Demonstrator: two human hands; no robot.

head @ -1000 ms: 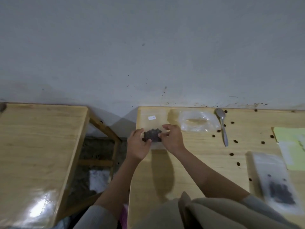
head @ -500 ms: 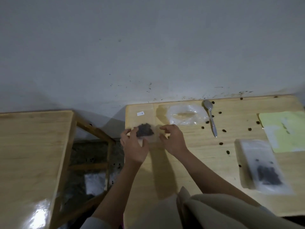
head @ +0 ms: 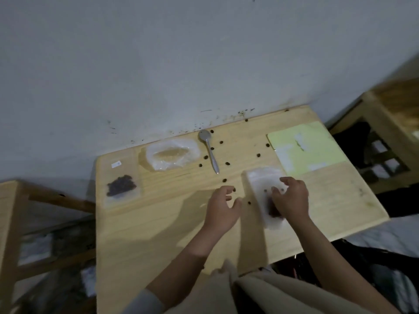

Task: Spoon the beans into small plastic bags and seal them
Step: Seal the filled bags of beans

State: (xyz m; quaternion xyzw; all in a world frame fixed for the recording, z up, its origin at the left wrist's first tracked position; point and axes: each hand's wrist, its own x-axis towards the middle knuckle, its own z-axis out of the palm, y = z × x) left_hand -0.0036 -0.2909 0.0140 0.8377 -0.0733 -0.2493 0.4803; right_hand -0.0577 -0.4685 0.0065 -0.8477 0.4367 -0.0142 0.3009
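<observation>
A small clear bag with dark beans [head: 122, 188] lies flat at the table's left side, with no hand on it. A second small bag of beans [head: 260, 180] lies right of centre, blurred. My right hand [head: 292, 198] is on top of it, fingers curled down onto the plastic and covering most of its beans. My left hand [head: 223, 205] hovers just left of that bag, fingers loosely curled and holding nothing. The metal spoon [head: 209, 150] lies near the wall. Loose beans [head: 227, 163] are scattered around it.
A crumpled large clear bag [head: 170, 155] sits by the wall left of the spoon. A yellow-green sheet [head: 306, 148] lies at the back right of the wooden table [head: 158, 234]. Another wooden table [head: 6, 211] stands to the left and wooden furniture [head: 385, 114] to the right.
Both hands let go of the first bean bag, which now lies at the left. They moved right to the second bag, and the view swung right.
</observation>
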